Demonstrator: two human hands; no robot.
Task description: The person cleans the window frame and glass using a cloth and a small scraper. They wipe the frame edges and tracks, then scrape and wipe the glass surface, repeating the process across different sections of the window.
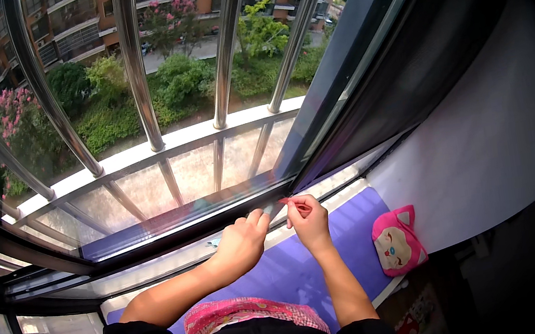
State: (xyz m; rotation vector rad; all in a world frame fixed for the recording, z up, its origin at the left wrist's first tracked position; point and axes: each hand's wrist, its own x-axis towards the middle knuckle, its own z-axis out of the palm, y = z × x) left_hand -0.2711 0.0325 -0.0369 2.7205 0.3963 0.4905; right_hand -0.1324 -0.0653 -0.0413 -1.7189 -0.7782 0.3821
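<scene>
My left hand (244, 239) is curled against the lower rail of the dark window frame (185, 217), thumb tip up at the rail. A bit of something light blue (214, 243) peeks out beside its knuckles; I cannot tell whether the hand holds it. My right hand (308, 220) is just to the right, thumb and fingertips pinched on a small thin strip (284, 201) at the frame's lower corner, where the slanted sash (337, 80) meets the rail. The hands are a few centimetres apart. What the strip is stays unclear.
Shiny metal security bars (141, 82) stand outside the glass, with trees and apartment blocks beyond. Below my hands lies a purple mat (352, 223) on the sill, and a pink cat-face cushion (398, 242) rests at its right end. A pale wall (484, 134) rises on the right.
</scene>
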